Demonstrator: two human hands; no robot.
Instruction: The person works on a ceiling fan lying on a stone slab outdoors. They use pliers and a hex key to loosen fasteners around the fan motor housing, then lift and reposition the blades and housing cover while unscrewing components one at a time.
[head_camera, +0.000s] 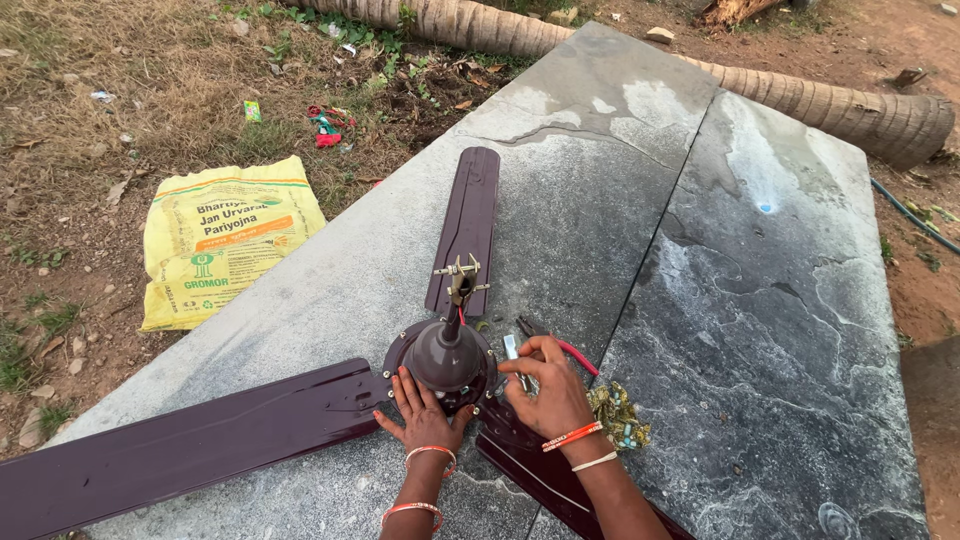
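A dark maroon ceiling fan lies on a grey stone slab (740, 300), its motor hub (445, 355) upright with a metal bracket on its short rod. One blade (468, 225) points away from me, another (190, 440) stretches to the lower left, and a third runs under my right arm. My left hand (422, 412) rests flat against the near side of the hub. My right hand (545, 390) holds a small silvery tool (512, 350) at the hub's right edge. Red-handled pliers (560, 345) lie just behind that hand.
A crumpled gold-green wrapper (618, 412) lies right of my right wrist. A yellow printed sack (222, 235) lies on the dry grass to the left. A palm trunk (820, 100) lies behind the slab. A hose (915, 215) runs at the right.
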